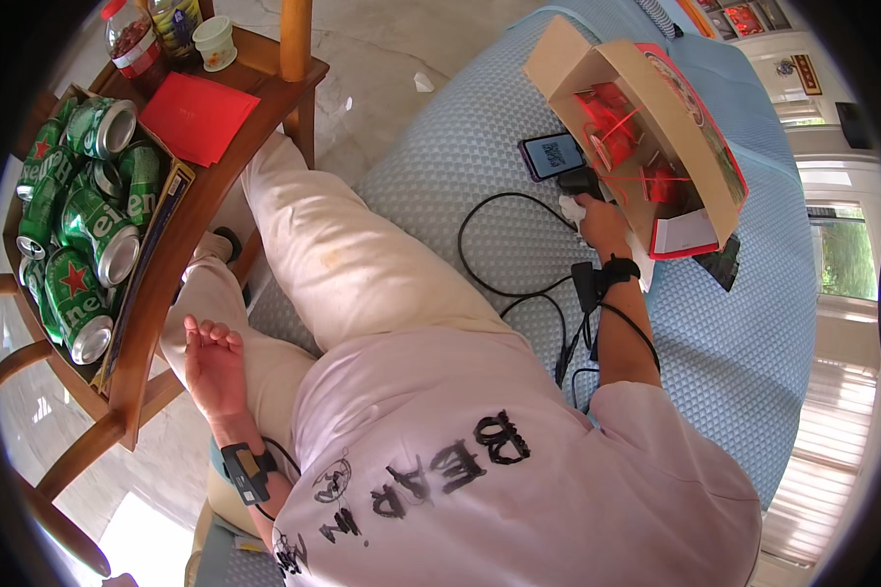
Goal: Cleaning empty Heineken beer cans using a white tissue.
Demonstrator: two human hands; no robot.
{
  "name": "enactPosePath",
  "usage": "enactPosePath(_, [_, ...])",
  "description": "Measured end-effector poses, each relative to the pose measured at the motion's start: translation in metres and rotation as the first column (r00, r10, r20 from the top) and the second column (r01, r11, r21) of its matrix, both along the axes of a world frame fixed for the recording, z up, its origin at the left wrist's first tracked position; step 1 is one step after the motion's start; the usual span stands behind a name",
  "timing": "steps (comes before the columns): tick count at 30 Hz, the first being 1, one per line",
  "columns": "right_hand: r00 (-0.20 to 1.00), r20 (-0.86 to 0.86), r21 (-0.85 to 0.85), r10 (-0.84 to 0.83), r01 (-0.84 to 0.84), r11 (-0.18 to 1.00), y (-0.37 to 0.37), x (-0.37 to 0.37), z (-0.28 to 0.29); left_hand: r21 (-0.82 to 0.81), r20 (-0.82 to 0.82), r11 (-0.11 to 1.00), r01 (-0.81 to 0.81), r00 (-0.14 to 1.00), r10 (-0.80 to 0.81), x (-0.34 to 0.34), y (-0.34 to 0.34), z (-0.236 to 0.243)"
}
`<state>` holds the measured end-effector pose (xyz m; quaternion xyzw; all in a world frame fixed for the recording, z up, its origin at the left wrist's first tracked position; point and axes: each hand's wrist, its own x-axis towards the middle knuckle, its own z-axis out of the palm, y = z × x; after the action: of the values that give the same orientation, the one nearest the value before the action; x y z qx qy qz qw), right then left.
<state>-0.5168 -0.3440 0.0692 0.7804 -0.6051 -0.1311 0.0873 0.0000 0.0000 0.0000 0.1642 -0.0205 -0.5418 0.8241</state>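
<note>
Crumpled white tissue [572, 207]: at the right hand's [607, 227] fingertips, on their left, above the blue quilted cover [431, 196]; small, bunched, soft-looking, with no clear long axis.
Right grip: nearer hand; fingers seem pinched together on the tissue, just beside the cardboard box [687, 142] and near the smartphone [555, 156].
Left hand [215, 370]: well apart, palm up, fingers loosely curled, holding nothing.

Unclear contact, covered contents, cropped top
How the right hand [605, 231] met the white tissue [572, 207] was too small to tell. A wall of the cardboard box [677, 129] hid part of the red packets [615, 147] inside. The picture's upper edge cut off the top of the yellow-labelled bottle [176, 27], and upper cans [96, 213] covered parts of those beneath.
</note>
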Motion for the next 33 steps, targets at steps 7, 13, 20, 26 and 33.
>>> enactPosePath(7, [0.986,-0.051,-0.047,-0.161,0.159,0.986,0.017,0.006,-0.003,0.037,0.014,0.999,-0.005,1.0,0.005,0.001,0.0,0.008])
enactPosePath(13, [0.951,-0.097,0.008,-0.293,0.295,0.955,0.007,-0.012,-0.021,0.003,-0.003,1.0,0.005,1.0,-0.005,-0.001,-0.003,0.006])
enactPosePath(20, [0.981,0.189,0.101,-0.041,0.022,0.995,-0.011,0.015,0.021,-0.006,-0.012,1.0,0.012,1.0,-0.012,0.0,-0.005,0.004])
enactPosePath(26, [0.405,0.844,0.487,-0.351,-0.305,0.819,-0.002,0.138,0.077,0.058,-0.029,0.997,-0.058,0.998,0.059,-0.002,-0.001,0.003])
enactPosePath(33, [0.248,0.926,0.373,-0.285,-0.72,0.585,0.022,0.289,0.085,0.208,-0.015,0.966,-0.153,0.987,0.16,-0.012,-0.008,-0.005])
